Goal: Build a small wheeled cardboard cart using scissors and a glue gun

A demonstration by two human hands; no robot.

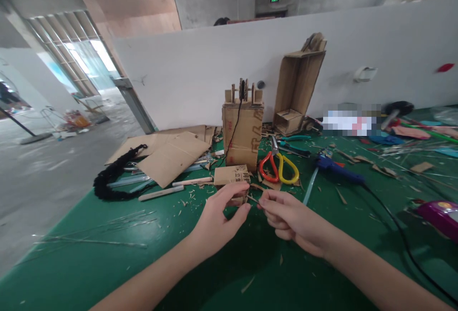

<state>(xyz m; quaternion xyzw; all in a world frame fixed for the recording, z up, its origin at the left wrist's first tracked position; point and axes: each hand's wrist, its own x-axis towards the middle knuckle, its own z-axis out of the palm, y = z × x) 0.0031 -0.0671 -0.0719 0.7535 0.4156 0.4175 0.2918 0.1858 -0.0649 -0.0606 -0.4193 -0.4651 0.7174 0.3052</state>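
A small cardboard box point(225, 176) with dark printing stands on the green table, in front of a tall cardboard tower point(239, 134). My left hand point(222, 213) is curved around the front of the small box, fingers against it and thumb apart below. Its grip partly hides the box's front. Just to the right, my right hand point(289, 218) is closed in a pinch on a thin dark stick point(252, 199), whose far end meets the front of the box. The tower carries cardboard discs and a black cord point(236, 122) on top.
Red-and-yellow-handled scissors point(275, 168) lie beyond my right hand, near a blue glue gun point(338, 169) with a cable. Cardboard sheets point(175, 158) and a black fuzzy strip point(114, 172) lie left. Behind, an open cardboard frame point(298, 87) leans by the white partition point(186, 72).
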